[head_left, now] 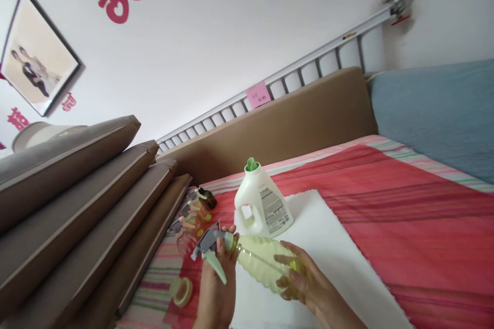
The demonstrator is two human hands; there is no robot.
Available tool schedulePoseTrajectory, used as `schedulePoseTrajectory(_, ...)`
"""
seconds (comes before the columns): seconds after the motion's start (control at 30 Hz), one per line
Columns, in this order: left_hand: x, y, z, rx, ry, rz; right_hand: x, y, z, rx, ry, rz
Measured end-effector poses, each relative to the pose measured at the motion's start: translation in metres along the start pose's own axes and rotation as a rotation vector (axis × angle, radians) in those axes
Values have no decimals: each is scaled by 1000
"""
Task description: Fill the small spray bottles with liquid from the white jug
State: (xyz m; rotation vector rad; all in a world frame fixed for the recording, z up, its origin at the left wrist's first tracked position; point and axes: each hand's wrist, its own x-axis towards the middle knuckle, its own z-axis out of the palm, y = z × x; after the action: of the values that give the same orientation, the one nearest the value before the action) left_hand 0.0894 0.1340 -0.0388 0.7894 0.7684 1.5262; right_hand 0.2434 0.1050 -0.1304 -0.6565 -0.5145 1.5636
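The left hand [222, 270] is gripping the sprayer [260, 263] by its neck, the right hand [303, 277] is clasping its base — both are holding it sideways just in front of the jug [264, 203]. The jug is standing on a white mat [332, 246]; bottles [201, 210] are sitting left of the jug, a cap [181, 292] nearer and left — and a red cloth [405, 205] is spreading to the jug's right.

Jug [266, 200] on mat [332, 257], behind spray bottle [260, 262]; left, probably more bottles [200, 213].

Bare left hand [227, 258], right hand [304, 273], bare forearms [335, 304]
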Motion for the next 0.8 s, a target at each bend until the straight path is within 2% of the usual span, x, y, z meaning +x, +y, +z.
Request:
schedulePoseTrajectory(0.07, 0, -3, 0, 9, -7, -7, -3, -4, 0, -23, 14, 15)
schedulePoseTrajectory(0.2, -5, -10, 0, 31, -43, -28, -17, -17, 0, -132, 13, 301)
schedulePoseTrajectory(0.27, -7, -12, -1, 45, -44, -15, -21, -21, 0, -144, 5, 382)
schedulePoseTrajectory(0.47, -8, -5, -7, 104, -21, 54, -28, -28, 3, -73, -113, 173)
schedulePoseTrajectory(0.67, -10, 3, -4, 75, 18, 107, -30, -30, 3, -194, -155, 288)
schedulePoseTrajectory(0.8, -16, 5, 2, 81, 31, 139, -26, -26, 4, -159, -82, 184)
